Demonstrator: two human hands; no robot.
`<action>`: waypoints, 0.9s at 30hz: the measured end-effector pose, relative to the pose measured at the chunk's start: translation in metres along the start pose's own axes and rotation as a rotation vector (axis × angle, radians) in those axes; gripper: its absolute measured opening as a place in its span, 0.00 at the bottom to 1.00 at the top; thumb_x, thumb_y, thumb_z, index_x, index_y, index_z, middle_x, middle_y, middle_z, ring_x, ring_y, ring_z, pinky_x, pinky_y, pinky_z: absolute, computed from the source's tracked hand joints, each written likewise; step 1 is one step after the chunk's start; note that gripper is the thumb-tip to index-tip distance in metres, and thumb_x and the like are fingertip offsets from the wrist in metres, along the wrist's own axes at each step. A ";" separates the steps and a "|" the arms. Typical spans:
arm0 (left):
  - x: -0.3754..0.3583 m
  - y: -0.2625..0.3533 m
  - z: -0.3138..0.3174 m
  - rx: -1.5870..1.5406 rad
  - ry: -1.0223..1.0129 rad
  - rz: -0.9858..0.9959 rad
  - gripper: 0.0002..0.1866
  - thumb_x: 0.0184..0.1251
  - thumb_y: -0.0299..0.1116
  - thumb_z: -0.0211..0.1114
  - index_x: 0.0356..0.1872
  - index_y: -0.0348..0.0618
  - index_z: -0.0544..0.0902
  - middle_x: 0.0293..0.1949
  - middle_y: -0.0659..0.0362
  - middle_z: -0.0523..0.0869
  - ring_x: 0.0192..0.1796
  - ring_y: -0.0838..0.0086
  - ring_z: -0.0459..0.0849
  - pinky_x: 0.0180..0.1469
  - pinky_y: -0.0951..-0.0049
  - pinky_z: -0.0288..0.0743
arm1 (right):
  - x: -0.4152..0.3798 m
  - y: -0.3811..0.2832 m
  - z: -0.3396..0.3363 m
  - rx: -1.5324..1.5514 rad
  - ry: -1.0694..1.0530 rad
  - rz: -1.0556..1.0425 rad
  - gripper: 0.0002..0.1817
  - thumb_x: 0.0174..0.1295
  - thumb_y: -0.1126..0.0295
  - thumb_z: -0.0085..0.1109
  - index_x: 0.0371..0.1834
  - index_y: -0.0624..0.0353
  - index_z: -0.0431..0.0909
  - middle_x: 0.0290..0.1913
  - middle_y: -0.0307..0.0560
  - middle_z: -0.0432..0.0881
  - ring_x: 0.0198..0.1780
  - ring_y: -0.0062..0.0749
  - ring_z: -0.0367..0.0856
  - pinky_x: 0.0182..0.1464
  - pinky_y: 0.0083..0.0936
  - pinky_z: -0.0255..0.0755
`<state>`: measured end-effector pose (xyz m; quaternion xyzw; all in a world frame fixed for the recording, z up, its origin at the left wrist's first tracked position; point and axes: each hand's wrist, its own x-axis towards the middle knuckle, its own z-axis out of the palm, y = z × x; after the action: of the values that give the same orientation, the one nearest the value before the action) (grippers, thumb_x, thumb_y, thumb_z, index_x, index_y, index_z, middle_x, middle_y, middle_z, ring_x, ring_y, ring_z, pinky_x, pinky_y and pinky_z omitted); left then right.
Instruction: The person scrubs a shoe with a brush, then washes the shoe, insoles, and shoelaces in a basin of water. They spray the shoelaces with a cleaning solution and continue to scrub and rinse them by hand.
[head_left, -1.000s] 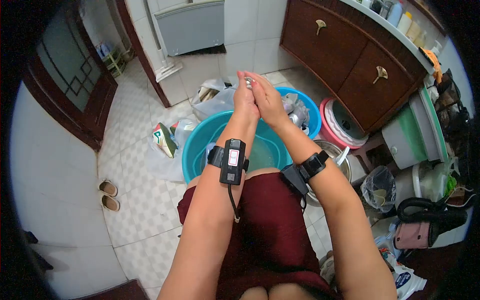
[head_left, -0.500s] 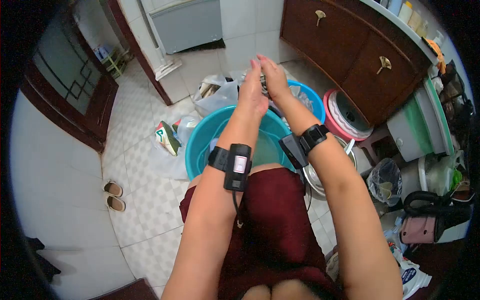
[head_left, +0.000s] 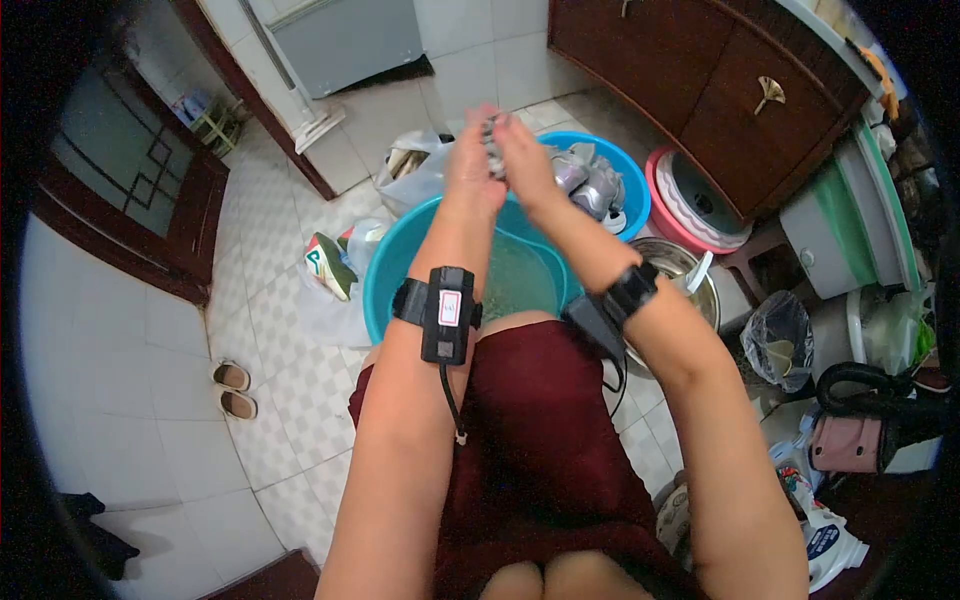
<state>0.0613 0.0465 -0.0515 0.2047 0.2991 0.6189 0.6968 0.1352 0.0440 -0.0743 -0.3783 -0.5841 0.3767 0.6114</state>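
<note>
My left hand (head_left: 468, 172) and my right hand (head_left: 527, 172) are raised close together over the far rim of a teal basin (head_left: 378, 275). Squeezed between the palms is a crumpled grey-white bundle (head_left: 492, 148); I cannot tell what it is. Both hands are a little blurred, and most of the bundle is hidden by them. Cloudy water (head_left: 522, 275) stands in the basin, which sits in front of my knees. Just beyond my right hand, a blue basin (head_left: 640, 172) holds silvery shoes (head_left: 598, 188).
A metal pot (head_left: 708, 305) with a white handle in it stands right of the teal basin. Pink basins (head_left: 662, 205) sit by the brown cabinet (head_left: 700, 110). Plastic bags with shoes (head_left: 335, 270) lie on the left. A bin (head_left: 778, 340) is farther right.
Both hands have shifted slightly left and come closer together around the bundle. The view has moved a little, showing more of the silvery shoes and the water.
</note>
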 end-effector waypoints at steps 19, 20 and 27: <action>0.024 -0.036 -0.027 -0.204 -0.196 0.069 0.21 0.63 0.50 0.55 0.48 0.46 0.71 0.49 0.60 0.73 0.53 0.70 0.71 0.55 0.67 0.68 | 0.006 0.015 -0.006 -0.513 0.065 -0.476 0.27 0.58 0.56 0.48 0.53 0.68 0.70 0.58 0.62 0.67 0.61 0.52 0.63 0.61 0.40 0.56; 0.022 -0.036 -0.018 -0.194 -0.078 0.029 0.21 0.63 0.51 0.54 0.48 0.46 0.71 0.49 0.60 0.74 0.53 0.69 0.71 0.55 0.66 0.68 | 0.007 0.014 -0.009 -0.450 0.092 -0.314 0.27 0.57 0.56 0.49 0.52 0.68 0.70 0.57 0.62 0.67 0.60 0.52 0.63 0.61 0.39 0.56; 0.059 -0.031 -0.062 -0.170 0.141 0.051 0.19 0.65 0.48 0.51 0.48 0.45 0.72 0.47 0.55 0.77 0.47 0.63 0.77 0.52 0.58 0.71 | -0.020 0.015 0.009 -0.052 0.153 -0.127 0.24 0.55 0.61 0.51 0.50 0.68 0.72 0.52 0.60 0.73 0.56 0.50 0.69 0.58 0.35 0.61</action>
<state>0.0459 0.0942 -0.1276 0.1082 0.2886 0.6724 0.6730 0.1252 0.0324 -0.0960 -0.3837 -0.5682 0.2918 0.6669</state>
